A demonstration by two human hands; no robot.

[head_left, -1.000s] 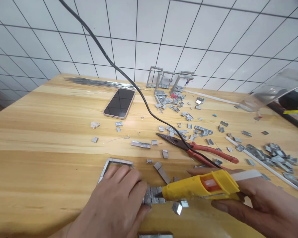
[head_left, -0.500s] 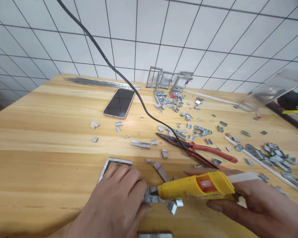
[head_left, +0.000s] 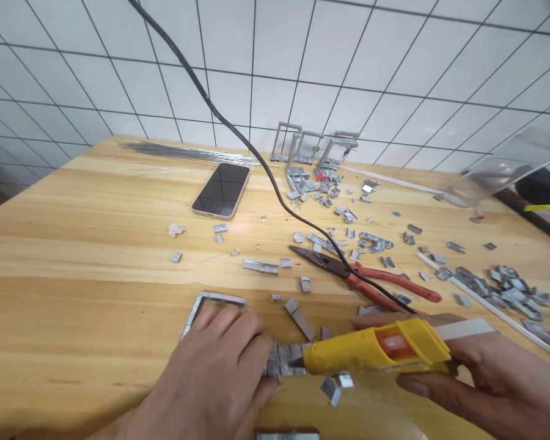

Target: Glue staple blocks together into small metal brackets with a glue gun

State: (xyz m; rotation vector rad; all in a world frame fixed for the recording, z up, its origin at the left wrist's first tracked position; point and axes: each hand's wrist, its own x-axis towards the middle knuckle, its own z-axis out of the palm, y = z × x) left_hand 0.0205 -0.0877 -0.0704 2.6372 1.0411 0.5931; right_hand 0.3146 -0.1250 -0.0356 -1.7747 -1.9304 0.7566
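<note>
My right hand (head_left: 481, 360) is wrapped round a yellow hot glue gun (head_left: 371, 349), a white glue stick (head_left: 467, 328) showing at its back. The gun's dark nozzle touches or hovers just over a short row of grey metal pieces (head_left: 285, 359); which of the two I cannot tell. My left hand (head_left: 215, 373) lies over the left end of that row, thumb and fingers closed on it, hiding part of it. Under the same hand's fingertips sits a metal strip frame (head_left: 222, 298), partly covered. Small bent metal pieces (head_left: 332, 390) lie beneath the gun.
Red-handled pliers (head_left: 362, 273) rest beyond the gun, the black cord (head_left: 275, 177) crossing them. A phone (head_left: 221, 190), thin metal rods (head_left: 183, 153), small upright metal frames (head_left: 297, 143) and scattered metal pieces (head_left: 508, 284) occupy the wooden table. A clear plastic container (head_left: 490, 168) is at right.
My right hand has moved the glue gun slightly right, its nozzle shifting along the row away from my left hand. The loose pieces under the gun have shifted right. My left hand stays in place.
</note>
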